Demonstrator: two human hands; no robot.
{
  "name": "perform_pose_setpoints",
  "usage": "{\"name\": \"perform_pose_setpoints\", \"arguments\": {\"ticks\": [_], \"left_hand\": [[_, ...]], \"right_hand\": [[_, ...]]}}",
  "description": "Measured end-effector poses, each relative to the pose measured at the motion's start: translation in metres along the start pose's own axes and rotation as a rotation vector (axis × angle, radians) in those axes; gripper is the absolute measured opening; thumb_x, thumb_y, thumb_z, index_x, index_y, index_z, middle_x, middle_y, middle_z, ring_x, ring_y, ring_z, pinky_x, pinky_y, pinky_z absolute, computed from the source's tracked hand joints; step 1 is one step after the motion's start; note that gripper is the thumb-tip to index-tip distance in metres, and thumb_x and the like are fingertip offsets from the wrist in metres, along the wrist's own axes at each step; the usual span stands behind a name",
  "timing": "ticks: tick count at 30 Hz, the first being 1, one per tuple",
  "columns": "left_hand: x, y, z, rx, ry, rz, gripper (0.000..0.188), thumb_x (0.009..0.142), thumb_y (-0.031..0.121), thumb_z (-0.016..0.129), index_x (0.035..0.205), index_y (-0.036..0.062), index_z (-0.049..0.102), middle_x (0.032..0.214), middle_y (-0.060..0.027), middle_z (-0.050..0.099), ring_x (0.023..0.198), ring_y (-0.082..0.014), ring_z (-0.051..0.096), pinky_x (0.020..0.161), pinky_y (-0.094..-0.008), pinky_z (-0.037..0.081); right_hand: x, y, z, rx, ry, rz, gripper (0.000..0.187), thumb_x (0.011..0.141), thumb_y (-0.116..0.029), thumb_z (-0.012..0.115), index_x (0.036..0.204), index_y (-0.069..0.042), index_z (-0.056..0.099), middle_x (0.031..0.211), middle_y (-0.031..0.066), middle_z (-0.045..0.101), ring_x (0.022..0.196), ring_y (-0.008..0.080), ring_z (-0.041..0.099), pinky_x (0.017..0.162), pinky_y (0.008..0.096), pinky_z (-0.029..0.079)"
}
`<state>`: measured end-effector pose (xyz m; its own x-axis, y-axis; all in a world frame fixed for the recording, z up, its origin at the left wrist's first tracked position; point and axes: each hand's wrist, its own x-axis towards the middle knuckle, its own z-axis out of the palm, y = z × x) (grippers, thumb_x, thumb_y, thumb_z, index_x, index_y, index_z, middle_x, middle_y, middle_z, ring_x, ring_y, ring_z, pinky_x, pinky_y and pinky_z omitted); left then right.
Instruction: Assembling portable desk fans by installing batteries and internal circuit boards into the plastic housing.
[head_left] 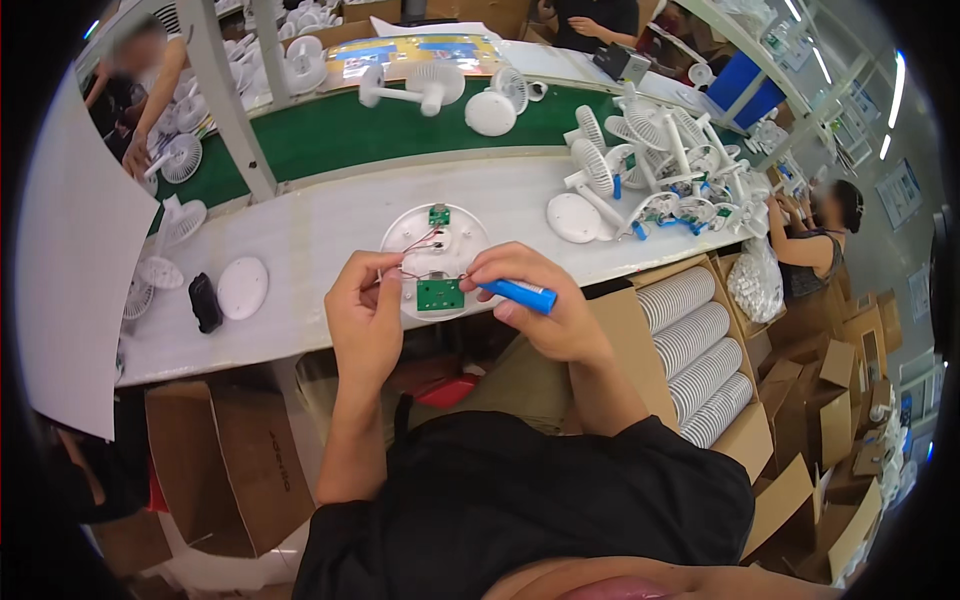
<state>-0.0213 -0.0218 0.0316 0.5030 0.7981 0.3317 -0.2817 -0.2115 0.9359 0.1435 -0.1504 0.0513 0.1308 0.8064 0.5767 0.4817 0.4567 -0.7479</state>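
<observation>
In front of me on the white bench lies a round white fan base [396, 236]. A small green circuit board [439, 215] sits near its far rim, and a larger green circuit board [439, 294] is at its near side, between my hands. Thin red and dark wires [424, 243] run across the base. My left hand [365, 310] is closed, pinching the wires at the base's left edge. My right hand [545, 305] grips a blue cylindrical battery [520, 294], its fingertips close to the larger board's right side. What exactly lies between those fingertips is hidden.
A heap of white fan parts [655, 165] lies at the right. Beyond the bench, a green conveyor belt [330, 140] carries fans. A black object [205, 303] and a white disc [243, 288] lie left. Cartons [625, 340] stand right; co-workers are around.
</observation>
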Motion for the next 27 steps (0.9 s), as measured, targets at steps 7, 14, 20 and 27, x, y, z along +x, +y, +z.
{"name": "perform_pose_setpoints", "arguments": {"ticks": [7,14,20,27], "left_hand": [[-0.009,0.000,0.005,-0.051,0.032,0.014,0.016,0.089,-0.008,0.052,0.099,-0.0015,0.062,0.087,-0.0061,0.063,0.071,-0.0090,0.051,0.065,-0.0199,0.043],[-0.013,-0.004,0.009,-0.030,0.035,0.019,0.015,0.088,-0.007,0.053,0.097,-0.0024,0.064,0.084,-0.0064,0.064,0.063,-0.0084,0.050,0.058,-0.0194,0.043],[-0.014,-0.001,0.023,-0.013,0.055,0.043,0.018,0.088,-0.007,0.054,0.101,-0.0031,0.065,0.084,-0.0070,0.065,0.061,-0.0078,0.050,0.055,-0.0198,0.043],[-0.013,-0.001,0.024,0.055,0.135,0.088,0.023,0.088,-0.007,0.055,0.107,-0.0029,0.066,0.089,-0.0086,0.066,0.062,-0.0077,0.051,0.054,-0.0191,0.043]], "right_hand": [[0.021,-0.018,0.000,0.004,0.079,0.353,0.020,0.080,0.002,0.069,0.098,-0.003,0.065,0.093,0.0055,0.064,0.079,0.0144,0.056,0.075,0.0238,0.045],[0.019,-0.022,0.002,0.151,0.087,0.337,0.018,0.084,-0.001,0.068,0.101,0.000,0.065,0.090,0.0057,0.064,0.072,0.0136,0.052,0.068,0.0235,0.043],[0.022,-0.018,0.007,-0.011,0.228,0.279,0.017,0.086,-0.003,0.066,0.102,0.001,0.067,0.090,0.0064,0.065,0.073,0.0138,0.052,0.067,0.0228,0.042],[0.022,-0.008,0.015,-0.329,0.230,0.188,0.014,0.085,-0.006,0.067,0.097,0.000,0.070,0.095,0.0093,0.062,0.079,0.0179,0.053,0.074,0.0260,0.044]]}}
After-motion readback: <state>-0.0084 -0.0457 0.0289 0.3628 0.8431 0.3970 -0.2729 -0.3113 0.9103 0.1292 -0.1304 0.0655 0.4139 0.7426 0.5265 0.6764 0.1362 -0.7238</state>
